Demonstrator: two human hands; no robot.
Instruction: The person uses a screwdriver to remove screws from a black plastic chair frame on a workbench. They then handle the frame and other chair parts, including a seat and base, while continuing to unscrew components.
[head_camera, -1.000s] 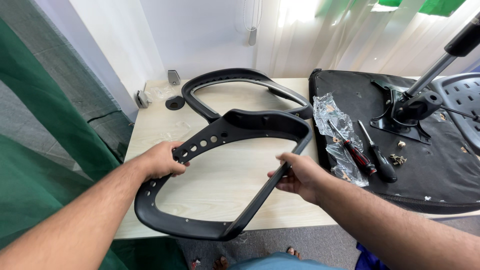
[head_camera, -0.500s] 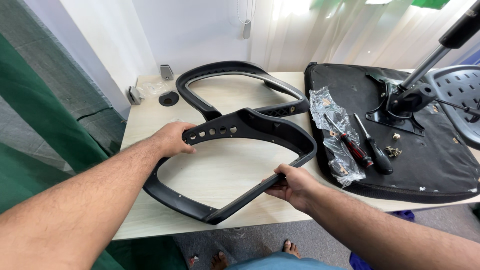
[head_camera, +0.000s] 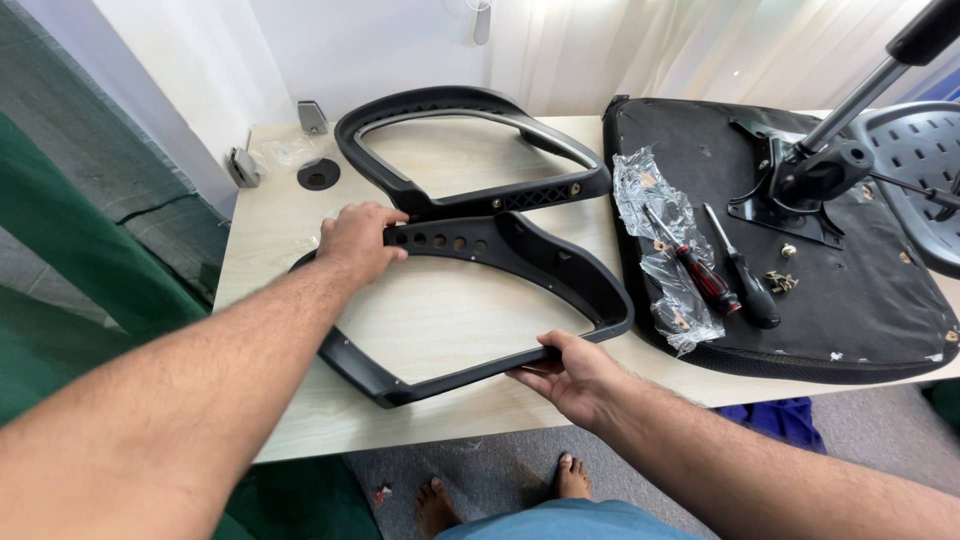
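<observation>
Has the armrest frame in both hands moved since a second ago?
Yes. The near armrest frame, held by the left hand and right hand, came down from a raised tilt to lie almost flat on the table.

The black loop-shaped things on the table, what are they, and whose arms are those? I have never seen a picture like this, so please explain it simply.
This picture comes from a camera worn on a person's head, looking down, so the two bare arms are that person's own; their feet show below the table edge. No machine is involved.

The left hand grips the nearer black plastic frame at its end with a row of holes. The right hand holds the same frame's lower bar. It looks like a chair armrest, lying flat on the pale wooden table. A second matching frame lies behind it, untouched.

To the right lies an upturned black seat cushion with a metal mechanism bolted on. On the cushion are a crumpled clear plastic bag, two screwdrivers and some small loose hardware.
</observation>
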